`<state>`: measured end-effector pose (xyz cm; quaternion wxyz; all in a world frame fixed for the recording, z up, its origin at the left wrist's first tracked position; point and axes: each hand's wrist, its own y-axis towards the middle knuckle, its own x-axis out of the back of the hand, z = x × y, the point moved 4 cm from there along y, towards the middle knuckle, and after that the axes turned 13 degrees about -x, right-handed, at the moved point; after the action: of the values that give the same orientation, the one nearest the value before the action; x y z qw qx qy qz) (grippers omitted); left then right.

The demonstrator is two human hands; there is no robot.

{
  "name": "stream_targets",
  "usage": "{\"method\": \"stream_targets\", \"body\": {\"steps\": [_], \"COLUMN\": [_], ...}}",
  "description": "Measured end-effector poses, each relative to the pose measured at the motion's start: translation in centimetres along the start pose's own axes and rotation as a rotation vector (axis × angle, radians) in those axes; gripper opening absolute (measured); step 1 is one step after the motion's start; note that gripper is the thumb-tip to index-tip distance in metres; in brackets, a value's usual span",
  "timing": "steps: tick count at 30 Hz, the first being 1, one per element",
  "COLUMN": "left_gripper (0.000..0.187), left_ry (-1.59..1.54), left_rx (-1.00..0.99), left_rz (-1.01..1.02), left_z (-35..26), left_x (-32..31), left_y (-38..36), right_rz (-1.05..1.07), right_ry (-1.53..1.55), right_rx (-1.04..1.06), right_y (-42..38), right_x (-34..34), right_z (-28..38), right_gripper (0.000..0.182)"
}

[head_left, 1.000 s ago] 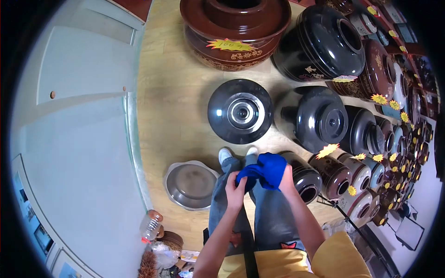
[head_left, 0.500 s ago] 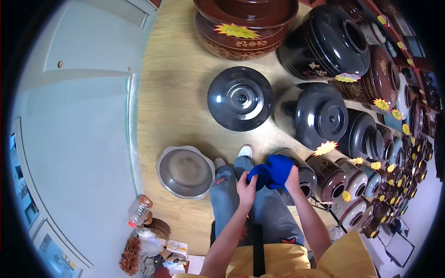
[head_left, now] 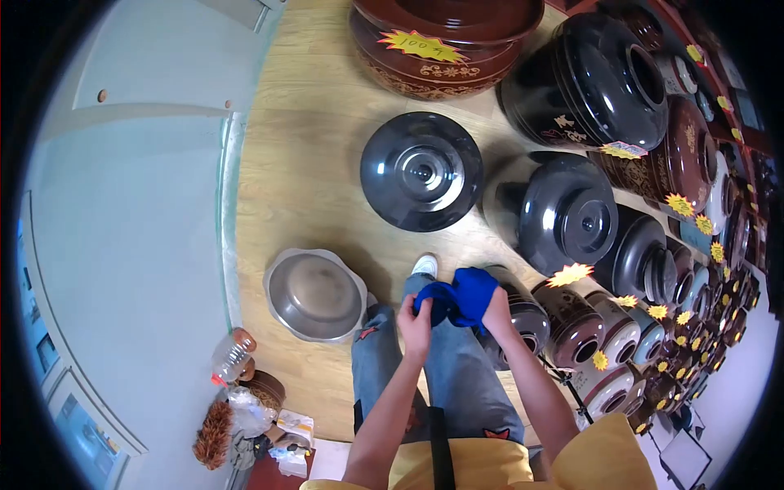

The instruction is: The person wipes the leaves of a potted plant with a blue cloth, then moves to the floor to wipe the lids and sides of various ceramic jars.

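A bright blue cloth is stretched between my two hands in front of my knees. My left hand pinches its folded, darker left end, fingers closed. At the other side, my right hand grips the bunched edge, with part of the fingers hidden behind the fabric. Beyond the cloth, a round glossy black lid with a stepped knob lies low over the wooden floor. To the left of my legs stands a metal basin with a wavy rim. A dark jar is close beside the right hand.
A large brown pot with a yellow price tag stands at the far end. Black jars and many smaller ones crowd the right side. Along the left runs a pale cabinet. A plastic bottle and a brown duster are near it.
The view has shifted slightly, and my hands with the blue cloth appear a little farther left. Both hands keep hold of the cloth, whose folds have changed a little.
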<state>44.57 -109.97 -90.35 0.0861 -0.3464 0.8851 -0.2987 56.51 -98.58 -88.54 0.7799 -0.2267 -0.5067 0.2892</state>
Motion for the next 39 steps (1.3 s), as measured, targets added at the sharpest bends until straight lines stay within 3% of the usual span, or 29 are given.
{"method": "stream_targets", "body": {"steps": [2,5,7,11,21,23,25,32,34,39], "left_gripper": [0.014,0.015,0.015,0.015,0.014,0.014,0.015,0.013,0.013,0.017], "left_ry": [0.048,0.050,0.036,0.100,0.116,0.099,0.112,0.070,0.099,0.237], "left_rx": [-0.063,-0.080,-0.086,-0.078,-0.117,-0.114,-0.139,-0.214,-0.186,-0.263], "left_rz": [-0.015,-0.014,-0.015,-0.023,0.043,0.041,0.029,-0.040,-0.034,0.194], "left_z": [-0.2,-0.9,-1.2,-0.8,-0.9,-0.8,-1.1,-2.5,-3.7,-5.7], "left_x": [-0.2,-0.5,-0.7,-0.5,-1.6,-1.5,-1.1,0.9,1.5,1.9], "left_y": [0.6,1.0,1.3,1.4,2.9,3.6,4.5,9.0,10.1,12.7], "right_rz": [-0.131,-0.107,0.024,0.042,-0.033,-0.059,-0.030,-0.106,0.049,-0.090], "right_ry": [0.241,0.224,0.087,0.114,0.239,0.318,0.729,0.871,1.382,1.301], "right_rx": [0.125,0.103,0.014,-0.034,0.082,0.113,-0.113,-0.339,-0.552,-0.286], "right_y": [-0.1,0.4,0.9,2.2,3.8,3.2,1.9,3.0,2.7,3.5], "right_x": [0.4,0.9,1.5,-0.6,-3.7,-3.5,-1.0,-2.7,-3.6,-1.6], "right_z": [0.1,0.5,1.1,-2.0,-5.9,-6.1,-4.9,-5.7,-5.1,-0.8], "right_gripper": [0.012,0.012,0.014,0.017,0.024,0.027,0.032,0.033,0.047,0.055]}}
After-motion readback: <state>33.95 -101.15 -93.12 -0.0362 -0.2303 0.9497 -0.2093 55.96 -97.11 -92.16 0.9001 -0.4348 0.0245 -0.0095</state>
